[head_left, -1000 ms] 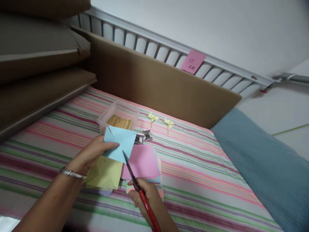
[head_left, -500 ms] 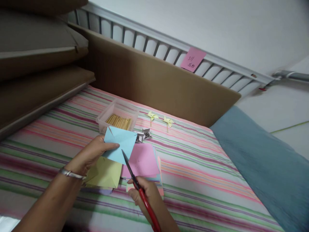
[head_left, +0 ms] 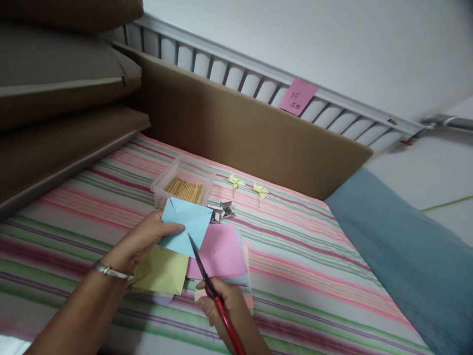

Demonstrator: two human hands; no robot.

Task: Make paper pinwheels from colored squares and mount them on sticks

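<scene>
My left hand [head_left: 148, 234] pinches a light blue square of paper [head_left: 186, 217] at its left side, thumb on top. Slits run in from the paper's upper corners. My right hand [head_left: 223, 298] is closed round red-handled scissors [head_left: 227, 323], whose dark blades lie at the paper's lower right part and point toward its middle. Below the blue sheet rests a yellow paper square [head_left: 162, 271] with cut corners, on top of other sheets. Pink paper [head_left: 221, 251] tops a stack of coloured sheets to the right.
Behind the blue paper stands a clear plastic box [head_left: 158, 190] of short wooden sticks [head_left: 185, 190]. Small open boxes [head_left: 223, 211] with dark bits sit beside it. Two yellow paper pinwheels [head_left: 260, 190] lie farther back. A brown board [head_left: 236, 128] borders the striped cloth [head_left: 314, 276].
The whole view has shifted slightly, so everything sits a little lower and to the right. Hands, blue paper and scissors keep nearly the same positions relative to each other.
</scene>
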